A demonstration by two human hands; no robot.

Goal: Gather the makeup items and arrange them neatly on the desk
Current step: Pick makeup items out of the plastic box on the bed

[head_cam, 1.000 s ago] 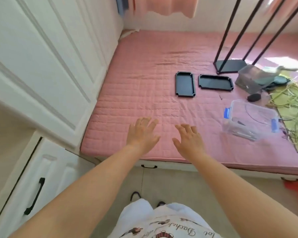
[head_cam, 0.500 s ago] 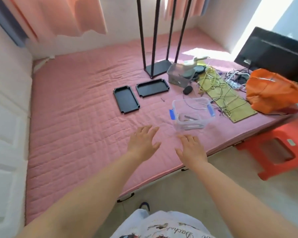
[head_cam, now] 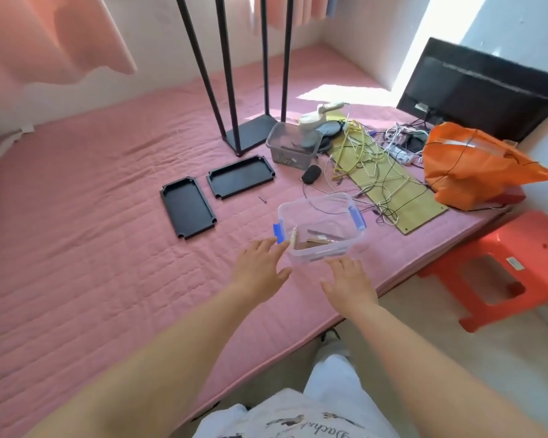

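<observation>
Head view: left hand [head_cam: 257, 267] and right hand [head_cam: 350, 283] reach, grips empty, toward clear box [head_cam: 321, 227].

Both hands have advanced to the clear box [head_cam: 320, 227]; left hand [head_cam: 257, 267] fingertips now reach its near-left corner.

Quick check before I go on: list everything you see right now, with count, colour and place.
clear box: 1, blue clips, mat's near edge, small items inside
trays: 2, black, mid-mat
rack: 1, black, behind trays
grey bin: 1, right of rack
board: 1, yellow-green, under tangled cables
bag: 1, orange, far right
monitor: 1, black, behind bag
stool: 1, red, on floor
mat: 1, pink
left hand: open, by box
right hand: open, by box
</observation>
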